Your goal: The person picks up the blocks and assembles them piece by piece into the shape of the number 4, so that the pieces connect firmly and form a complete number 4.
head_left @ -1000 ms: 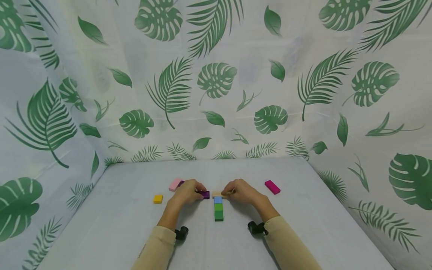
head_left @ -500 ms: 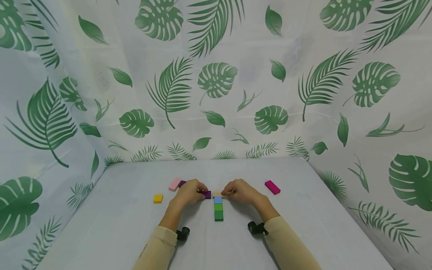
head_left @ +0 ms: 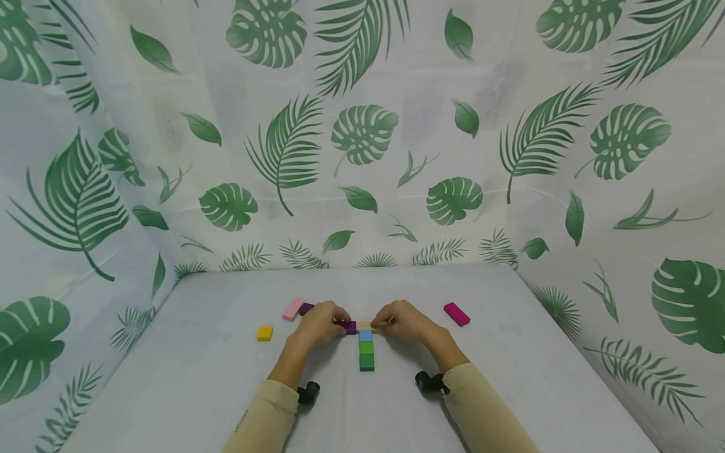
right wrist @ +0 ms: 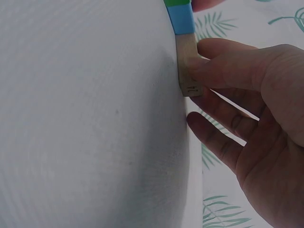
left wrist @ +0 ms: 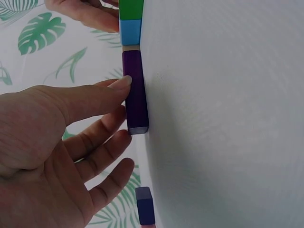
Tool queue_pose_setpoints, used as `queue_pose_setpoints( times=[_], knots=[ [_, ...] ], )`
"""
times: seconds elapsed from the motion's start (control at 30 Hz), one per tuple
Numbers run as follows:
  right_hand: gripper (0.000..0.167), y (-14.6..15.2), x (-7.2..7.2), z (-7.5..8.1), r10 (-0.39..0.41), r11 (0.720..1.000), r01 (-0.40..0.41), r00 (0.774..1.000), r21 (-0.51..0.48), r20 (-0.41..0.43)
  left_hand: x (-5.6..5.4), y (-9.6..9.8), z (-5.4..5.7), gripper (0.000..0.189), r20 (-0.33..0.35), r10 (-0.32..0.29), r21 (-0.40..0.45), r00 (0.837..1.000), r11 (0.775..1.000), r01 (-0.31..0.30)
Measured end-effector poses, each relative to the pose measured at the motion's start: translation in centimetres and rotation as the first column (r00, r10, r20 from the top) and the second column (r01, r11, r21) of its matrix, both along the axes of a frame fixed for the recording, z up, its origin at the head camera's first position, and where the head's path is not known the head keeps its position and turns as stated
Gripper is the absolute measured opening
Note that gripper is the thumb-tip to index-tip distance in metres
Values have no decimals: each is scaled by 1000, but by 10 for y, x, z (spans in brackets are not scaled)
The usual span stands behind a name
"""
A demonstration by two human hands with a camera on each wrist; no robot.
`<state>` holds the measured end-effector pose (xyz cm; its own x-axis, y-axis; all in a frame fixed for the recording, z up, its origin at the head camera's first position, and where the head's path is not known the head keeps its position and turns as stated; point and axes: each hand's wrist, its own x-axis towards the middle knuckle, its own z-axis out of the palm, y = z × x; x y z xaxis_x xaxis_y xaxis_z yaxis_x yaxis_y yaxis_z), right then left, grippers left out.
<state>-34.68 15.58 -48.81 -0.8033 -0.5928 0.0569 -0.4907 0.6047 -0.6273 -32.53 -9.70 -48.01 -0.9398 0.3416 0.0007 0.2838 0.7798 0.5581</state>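
Observation:
My left hand point(head_left: 320, 324) pinches a long dark purple block point(left wrist: 136, 90) between thumb and fingers, close over the white table. Its far end meets a plain wooden block point(right wrist: 186, 52), which my right hand point(head_left: 404, 319) pinches near the end marked 24. A light blue block point(head_left: 365, 336) sits against the near side of the wooden block, around its middle. Lined up behind the blue one, toward me, are a bright green block point(head_left: 366, 347) and a darker green face point(head_left: 367, 362). Fingers hide parts of both held blocks in the head view.
Left of my left hand lie a pink block point(head_left: 292, 309), a second dark purple block point(left wrist: 145, 205) beside it, and a yellow block point(head_left: 264, 333). A magenta block point(head_left: 456, 314) lies right of my right hand. A leaf-patterned cloth point(head_left: 362, 233) stands behind the table.
My left hand has slid the purple block a little to the right, bringing its end up to the wooden block. My right hand has stayed in place on the wooden block.

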Motion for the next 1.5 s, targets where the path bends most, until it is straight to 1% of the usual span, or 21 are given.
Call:
queue_pose_setpoints(
  times=[0.6, 0.8, 1.03, 1.27, 1.5],
  knots=[
    [23, 0, 0, -1, -9, 1000, 9, 1000, -12, 5, 0, 1, -1, 18, -19, -6, -20, 1000, 1000, 6],
    [23, 1, 0, -2, -14, 1000, 14, 1000, -1, -3, 0, 2, 0, 18, -20, -4, -27, 1000, 1000, 3],
    [21, 1, 1, -1, -24, 1000, 24, 1000, -4, 10, 1, 3, 1, 18, -27, 2, -30, 1000, 1000, -3],
    [22, 1, 0, 0, -30, 1000, 30, 1000, -2, 8, 2, 3, 1, 18, -42, -5, -33, 999, 999, 4],
    [21, 1, -1, -2, -36, 999, 36, 999, 6, 7, 1, 2, 1, 18, -35, -4, -30, 999, 1000, 3]
  ],
)
